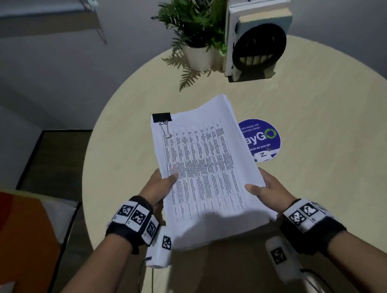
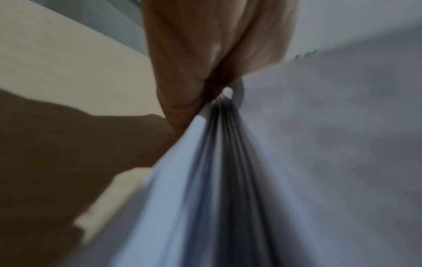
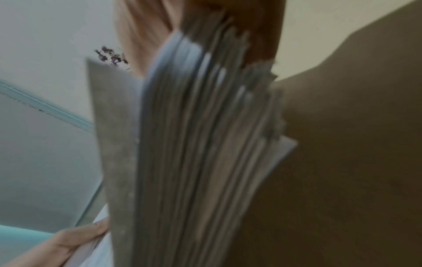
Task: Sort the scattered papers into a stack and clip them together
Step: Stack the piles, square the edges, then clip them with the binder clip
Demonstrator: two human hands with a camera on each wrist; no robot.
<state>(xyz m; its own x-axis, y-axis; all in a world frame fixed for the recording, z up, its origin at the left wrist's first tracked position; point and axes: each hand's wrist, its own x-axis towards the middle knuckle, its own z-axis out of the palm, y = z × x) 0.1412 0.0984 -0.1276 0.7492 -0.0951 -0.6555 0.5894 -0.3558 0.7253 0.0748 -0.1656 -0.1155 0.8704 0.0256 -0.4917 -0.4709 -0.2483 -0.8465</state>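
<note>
Above the desk [image 1: 306, 133], between your two hands, you hold the paper stack [image 1: 204, 169] (black binder clip [image 1: 161, 117] on its far left corner): left hand [image 1: 161, 186] pinches the left edge, right hand [image 1: 267, 189] pinches the right.

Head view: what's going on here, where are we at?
A person holds a stack of papers above a round table, left hand gripping its left edge, right hand its lower right edge. A black binder clip already sits on the stack's top left corner, so the clipping looks done. The sheet edges look a bit uneven in the right wrist view. A potted plant, upright books and a blue round sticker are farther back on the table.
</note>
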